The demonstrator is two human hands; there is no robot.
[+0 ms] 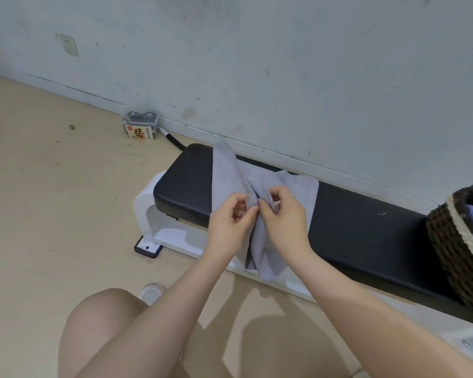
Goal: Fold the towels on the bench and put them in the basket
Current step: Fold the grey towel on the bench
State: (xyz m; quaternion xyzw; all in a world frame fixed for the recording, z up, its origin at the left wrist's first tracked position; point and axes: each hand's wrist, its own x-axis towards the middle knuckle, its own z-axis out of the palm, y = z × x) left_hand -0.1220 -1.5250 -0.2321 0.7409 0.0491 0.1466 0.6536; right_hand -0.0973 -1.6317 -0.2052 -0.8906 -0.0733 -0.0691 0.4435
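1. Pale grey, soft cloth: the towel is the one item we see being handled. It is crumpled and unfolded, gathered into long creases at its middle.
2. The towel lies across the black padded bench, nearer the bench's left end. One corner stands up toward the wall at the bench's far edge; the lower part hangs over the near edge, in front of the white frame.
3. The left hand has thumb and fingers curled, pinching a fold of the towel at its gathered middle.
4. The right hand pinches the same gathered cloth just beside the left; we see the two hands close together, fingertips almost touching.
5. The bench pad is dark, with fine ribbing on its surface, and stands parallel to the wall on a beige floor.
6. A dark woven basket with a pale rim sits on the bench's right end, well apart from the towel. Something blue shows inside it; we cannot tell what it is.
7. On the floor beyond the bench's left end, against the wall, stands a small box with a printed label and a clear lid.
8. The person's bare knee and a light shoe appear at the lower edge of the view.
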